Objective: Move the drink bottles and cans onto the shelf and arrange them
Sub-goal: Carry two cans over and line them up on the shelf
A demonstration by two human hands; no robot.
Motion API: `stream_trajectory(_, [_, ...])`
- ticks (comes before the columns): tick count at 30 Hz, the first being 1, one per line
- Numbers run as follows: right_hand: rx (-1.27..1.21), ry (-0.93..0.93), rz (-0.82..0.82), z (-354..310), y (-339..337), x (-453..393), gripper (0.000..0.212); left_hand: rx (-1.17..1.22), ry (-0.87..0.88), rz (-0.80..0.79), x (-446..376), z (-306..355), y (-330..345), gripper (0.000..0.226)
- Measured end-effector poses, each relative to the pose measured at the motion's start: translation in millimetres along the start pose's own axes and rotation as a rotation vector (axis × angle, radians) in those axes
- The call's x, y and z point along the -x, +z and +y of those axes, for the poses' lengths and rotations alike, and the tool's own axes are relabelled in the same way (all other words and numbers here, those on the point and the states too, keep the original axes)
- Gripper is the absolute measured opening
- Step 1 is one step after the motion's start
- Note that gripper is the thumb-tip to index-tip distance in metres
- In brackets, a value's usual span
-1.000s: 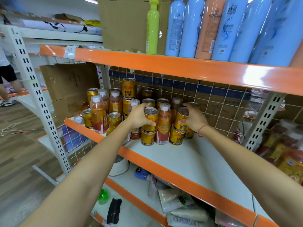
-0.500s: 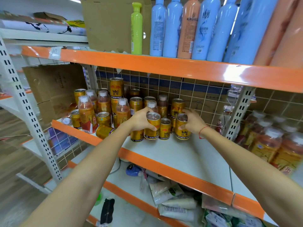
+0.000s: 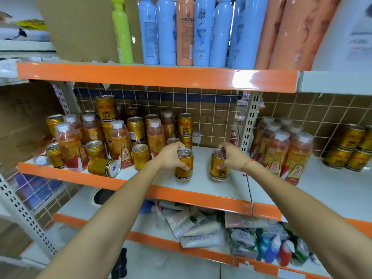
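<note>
The left hand point(image 3: 171, 156) curls its fingers round the top of a short gold metal drink can point(image 3: 183, 164) standing upright on the white middle shelf with the orange front edge point(image 3: 201, 199). The right hand point(image 3: 233, 156), with a thin red string bracelet point(image 3: 246, 167) at its wrist, grips a second gold metal can point(image 3: 219, 166) the same way; this one stands upright too, just right of the first, the two cans apart with bare shelf between them

Left of the left hand crowds a cluster of gold cans and clear plastic bottles of orange-red drink with white caps point(image 3: 120, 146), some cans stacked two high. One gold can lies on its side point(image 3: 104, 167) near the shelf's front edge, its base facing out. Right of the right hand, past a white perforated upright point(image 3: 250, 121), stands a group of the same white-capped bottles in clear wrap point(image 3: 281, 150), and farther right more stacked gold cans point(image 3: 350, 148)

Above the hands, the upper shelf carries a row of tall pale blue and peach plastic bottles point(image 3: 185, 31), a lime green bottle point(image 3: 122, 31) and a brown cardboard box point(image 3: 80, 27). Below the hands, the lower shelf holds a heap of white tubes and packets point(image 3: 197, 226)
</note>
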State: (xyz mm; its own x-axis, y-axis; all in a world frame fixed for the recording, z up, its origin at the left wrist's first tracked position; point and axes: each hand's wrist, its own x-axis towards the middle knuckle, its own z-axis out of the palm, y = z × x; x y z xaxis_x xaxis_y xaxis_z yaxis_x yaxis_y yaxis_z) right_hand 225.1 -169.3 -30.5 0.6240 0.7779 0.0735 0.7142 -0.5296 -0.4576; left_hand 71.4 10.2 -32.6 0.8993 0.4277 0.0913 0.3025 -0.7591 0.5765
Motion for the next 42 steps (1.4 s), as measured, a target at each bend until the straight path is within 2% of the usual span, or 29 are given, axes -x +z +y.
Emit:
stream_trajectory(8, [-0.041,0.079,0.01,38,-42,59,0.076,-0.038,0.056,-0.119,-1,66,27,0.077])
stream_trajectory(16, [0.039,0.096,0.006,118,-101,125,0.064,-0.005,0.078,-0.162,-2,160,93,0.081])
stream_trajectory(22, [0.096,0.15,0.087,193,-146,177,0.065,0.023,0.129,-0.159,1,241,155,0.073])
stream_trajectory(29, [0.021,0.231,0.152,263,-177,220,0.07,0.112,0.141,-0.205,-4,314,205,0.065])
stream_trajectory(33, [-0.012,0.274,0.178,290,-189,226,0.067,0.16,0.153,-0.24,-18,339,222,0.067])
stream_trajectory(37, [-0.028,0.311,0.204,310,-198,226,0.068,0.072,0.205,-0.236,-37,354,235,0.08])
stream_trajectory(42, [-0.081,0.344,0.219,332,-204,225,0.058,0.025,0.221,-0.24,-56,367,250,0.088])
